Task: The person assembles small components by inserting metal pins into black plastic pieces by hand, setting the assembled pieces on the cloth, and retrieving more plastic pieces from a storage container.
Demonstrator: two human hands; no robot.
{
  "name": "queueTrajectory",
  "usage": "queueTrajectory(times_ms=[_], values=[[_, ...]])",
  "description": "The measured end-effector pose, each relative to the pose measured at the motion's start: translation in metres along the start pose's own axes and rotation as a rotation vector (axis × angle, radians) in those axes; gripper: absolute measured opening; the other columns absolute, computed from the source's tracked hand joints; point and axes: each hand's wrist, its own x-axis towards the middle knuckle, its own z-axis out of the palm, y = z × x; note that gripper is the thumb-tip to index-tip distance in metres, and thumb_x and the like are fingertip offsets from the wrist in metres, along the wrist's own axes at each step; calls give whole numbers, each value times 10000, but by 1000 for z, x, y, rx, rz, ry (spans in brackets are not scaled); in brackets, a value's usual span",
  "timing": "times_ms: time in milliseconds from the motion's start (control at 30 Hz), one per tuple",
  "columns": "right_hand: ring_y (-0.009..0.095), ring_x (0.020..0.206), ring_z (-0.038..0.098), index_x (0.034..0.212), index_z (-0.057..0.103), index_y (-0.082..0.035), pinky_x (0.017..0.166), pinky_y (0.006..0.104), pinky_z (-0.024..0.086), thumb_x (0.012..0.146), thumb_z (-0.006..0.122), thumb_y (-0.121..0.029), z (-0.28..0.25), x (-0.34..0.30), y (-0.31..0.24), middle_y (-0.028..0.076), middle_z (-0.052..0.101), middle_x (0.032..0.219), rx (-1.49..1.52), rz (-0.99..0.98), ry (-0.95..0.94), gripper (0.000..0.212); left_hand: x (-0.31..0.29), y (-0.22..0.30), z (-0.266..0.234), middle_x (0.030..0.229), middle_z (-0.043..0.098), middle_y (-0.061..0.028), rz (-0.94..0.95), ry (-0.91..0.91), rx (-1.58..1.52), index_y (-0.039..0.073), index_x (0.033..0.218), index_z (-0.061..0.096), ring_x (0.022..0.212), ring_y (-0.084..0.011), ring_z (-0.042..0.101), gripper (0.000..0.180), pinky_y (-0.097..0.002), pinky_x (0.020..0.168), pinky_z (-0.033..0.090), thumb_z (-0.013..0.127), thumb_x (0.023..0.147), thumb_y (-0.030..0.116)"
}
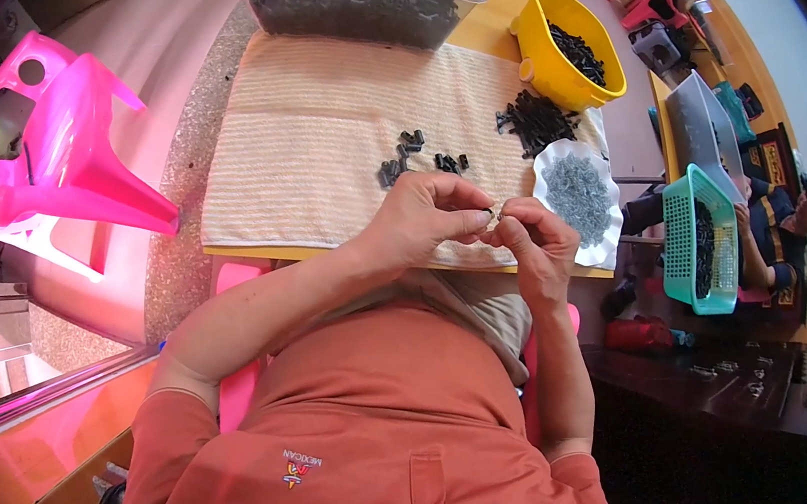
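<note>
Between the thumb and forefinger tips of the left hand and the right hand, a tiny piece is pinched from both sides; its form is largely covered by the fingers. Just beyond the left hand, small groups of short black tubular pieces lie on a striped beige towel. Beside the right hand, on its right, stands a white scalloped dish of small translucent pieces. Ahead of the right hand lies a loose heap of black pieces, with a yellow plastic tub of similar pieces farther out. Well ahead of the left hand is a clear plastic bin, also filled with black pieces. Well to the right of the right hand, a turquoise perforated basket contains dark pieces.
</note>
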Motion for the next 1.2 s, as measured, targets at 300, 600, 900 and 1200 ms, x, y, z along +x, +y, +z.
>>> queueTrajectory(times_ms=[300, 600, 900, 1200], values=[[169, 796, 658, 960, 621, 84, 738, 287, 594, 912, 617, 59, 1, 0, 4, 109, 608, 998, 14, 16, 8, 55, 2, -5, -4, 896, 692, -63, 10, -16, 36, -17, 1075, 650, 805, -118, 655, 206, -259, 740, 532, 691, 895, 74], [159, 799, 653, 958, 632, 75, 727, 272, 578, 916, 629, 36, 0, 0, 9, 101, 619, 992, 6, 14, -4, 57, 3, -4, -4, 902, 694, -85, 35, -53, 29, -36, 1047, 638, 808, -123, 658, 175, -269, 749, 540, 674, 907, 62], [156, 809, 649, 965, 635, 71, 723, 270, 579, 924, 626, 21, -2, -2, 15, 102, 616, 1015, -34, 18, -14, 65, 4, -9, -8, 909, 700, -88, -3, -58, 2, -28, 1027, 647, 782, -130, 668, 143, -262, 728, 556, 668, 916, 58], [153, 777, 651, 943, 631, 70, 692, 257, 563, 914, 642, 19, -2, -1, 10, 114, 628, 969, -44, -35, -22, 60, 2, -4, -7, 915, 705, -84, 18, -80, 65, -29, 1035, 648, 841, -130, 674, 178, -272, 743, 560, 703, 884, 46]])
